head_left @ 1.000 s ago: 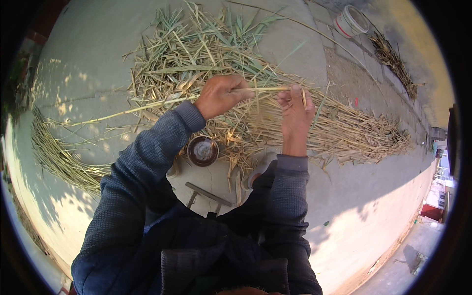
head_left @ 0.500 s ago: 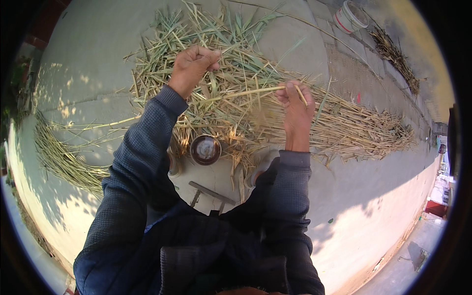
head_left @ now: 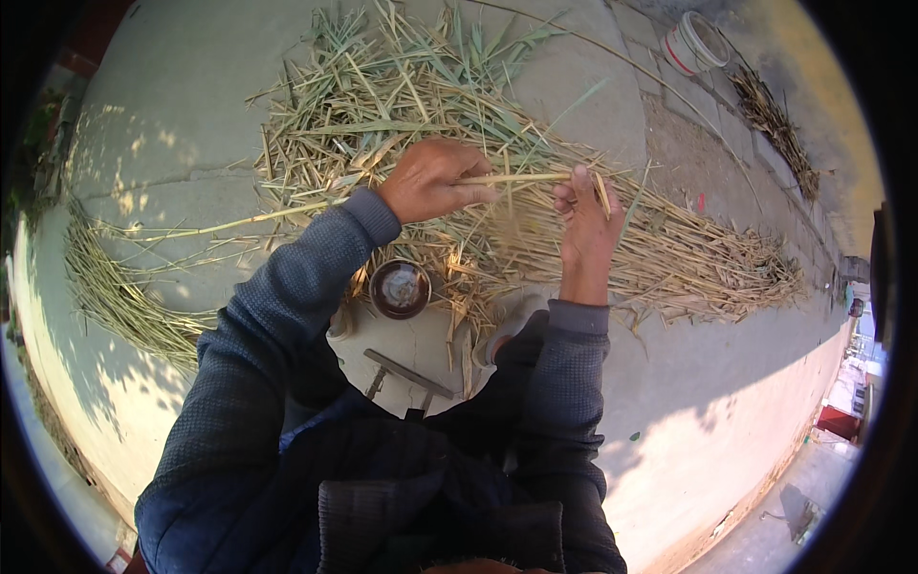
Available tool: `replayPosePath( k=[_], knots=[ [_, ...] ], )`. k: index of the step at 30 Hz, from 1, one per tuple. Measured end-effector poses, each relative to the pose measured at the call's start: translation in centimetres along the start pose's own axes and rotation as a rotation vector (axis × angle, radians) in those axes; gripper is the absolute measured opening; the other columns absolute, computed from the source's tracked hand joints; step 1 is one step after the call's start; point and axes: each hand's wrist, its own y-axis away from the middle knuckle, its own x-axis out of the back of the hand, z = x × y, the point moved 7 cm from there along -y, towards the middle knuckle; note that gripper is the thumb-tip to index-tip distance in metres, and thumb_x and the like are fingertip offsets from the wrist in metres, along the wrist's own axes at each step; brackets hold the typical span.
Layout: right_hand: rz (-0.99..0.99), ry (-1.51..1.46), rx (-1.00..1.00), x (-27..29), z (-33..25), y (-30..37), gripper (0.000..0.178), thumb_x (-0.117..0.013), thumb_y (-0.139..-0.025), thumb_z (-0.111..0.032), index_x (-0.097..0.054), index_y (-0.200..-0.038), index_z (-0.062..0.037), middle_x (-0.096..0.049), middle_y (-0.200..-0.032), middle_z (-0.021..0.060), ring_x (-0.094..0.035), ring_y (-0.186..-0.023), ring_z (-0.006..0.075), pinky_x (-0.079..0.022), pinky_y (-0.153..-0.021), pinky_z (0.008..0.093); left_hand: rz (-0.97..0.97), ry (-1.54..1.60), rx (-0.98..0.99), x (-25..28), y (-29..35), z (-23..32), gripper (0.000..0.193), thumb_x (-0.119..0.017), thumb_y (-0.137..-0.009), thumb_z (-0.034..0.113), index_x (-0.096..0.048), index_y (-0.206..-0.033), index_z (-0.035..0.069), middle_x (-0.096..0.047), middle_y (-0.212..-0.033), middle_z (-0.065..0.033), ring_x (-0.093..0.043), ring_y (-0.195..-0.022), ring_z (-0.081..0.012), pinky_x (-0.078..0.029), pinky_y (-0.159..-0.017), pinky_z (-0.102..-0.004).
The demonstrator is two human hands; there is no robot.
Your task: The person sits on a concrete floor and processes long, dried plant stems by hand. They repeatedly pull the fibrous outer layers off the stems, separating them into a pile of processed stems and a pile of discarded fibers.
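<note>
A long pale-yellow stalk (head_left: pixel 528 178) stretches across in front of me above a heap of dry stalks and leaves (head_left: pixel 349 110). My left hand (head_left: pixel 440 179) is closed around it, the fingers pinching it from the left. At its right end my right hand (head_left: pixel 586 210) pinches it between thumb and fingers. A short yellowish strip (head_left: pixel 602 194) sticks out by the right thumb; whether it is part of the stalk I cannot tell. The stalk's left part runs behind my left forearm toward a bundle of thin greenish stalks (head_left: pixel 120 297) on the ground.
Between my feet stands a round dark-rimmed bowl (head_left: pixel 400 289), with a T-shaped object (head_left: pixel 409 373) closer to me. A thick layer of cut stalks (head_left: pixel 688 263) spreads to the right. At the far right are a white bucket (head_left: pixel 695 43) and a dark bundle of twigs (head_left: pixel 776 120).
My left hand has come down and to the right from above the heap and now grips the stalk. My right hand has barely moved, keeping its hold.
</note>
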Motion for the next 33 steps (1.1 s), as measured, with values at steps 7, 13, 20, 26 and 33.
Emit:
replayPosePath(
  k=[7, 13, 20, 26, 33],
  knots=[
    [0.043, -0.056, -0.049, 0.0, 0.7, 0.0, 0.026, -0.081, -0.089, -0.019, -0.067, -0.104, -0.0032, -0.07, -0.081, 0.0069, -0.068, -0.069, 0.0153, -0.054, -0.059, 0.0262, 0.181, -0.352, -0.164, 0.3, 0.3, 2.1, 0.019, -0.08, -0.084, 0.021, -0.071, -0.093, 0.007, -0.069, -0.082, -0.0077, -0.065, -0.073, -0.0246, -0.047, -0.073, -0.0385],
    [0.079, -0.074, -0.122, 0.3, 1.9, 0.3, 0.024, -0.08, -0.09, -0.019, -0.067, -0.103, -0.0039, -0.07, -0.081, 0.0071, -0.068, -0.07, 0.015, -0.054, -0.059, 0.0259, 0.428, 0.648, 0.37, 2.4, 0.0, -2.6, 0.022, -0.077, -0.089, 0.018, -0.067, -0.1, 0.002, -0.072, -0.085, -0.0085, -0.065, -0.065, -0.0239, -0.048, -0.075, -0.0375],
    [0.076, -0.016, -0.091, 0.3, 1.5, 0.1, 0.025, -0.081, -0.09, -0.021, -0.066, -0.102, -0.0033, -0.069, -0.082, 0.0071, -0.067, -0.071, 0.0151, -0.054, -0.061, 0.0258, 0.37, -0.609, -0.141, 6.8, -0.5, -0.1, 0.037, -0.067, -0.097, 0.038, -0.066, -0.106, 0.002, -0.07, -0.081, -0.0108, -0.064, -0.074, -0.0293, -0.048, -0.067, -0.0431],
    [0.042, -0.006, -0.036, 0.4, 1.0, -0.2, 0.026, -0.078, -0.092, -0.024, -0.066, -0.099, -0.0034, -0.067, -0.082, 0.0058, -0.065, -0.073, 0.0139, -0.053, -0.063, 0.0257, -0.027, -0.2, -0.07, 1.6, 0.8, -0.3, 0.037, -0.06, -0.099, 0.041, -0.068, -0.092, 0.006, -0.062, -0.069, -0.0155, -0.063, -0.065, -0.0365, -0.049, -0.063, -0.0465],
    [-0.077, -0.064, -0.011, 1.1, 1.1, -1.6, 0.027, -0.077, -0.094, -0.026, -0.065, -0.104, -0.0039, -0.064, -0.086, 0.002, -0.059, -0.072, 0.0089, -0.049, -0.064, 0.0213, 0.078, -0.219, -0.116, 2.5, 0.6, 1.6, 0.031, -0.075, -0.082, 0.031, -0.06, -0.075, 0.004, -0.061, -0.066, -0.0159, -0.064, -0.066, -0.0375, -0.048, -0.059, -0.0471]
  ],
)
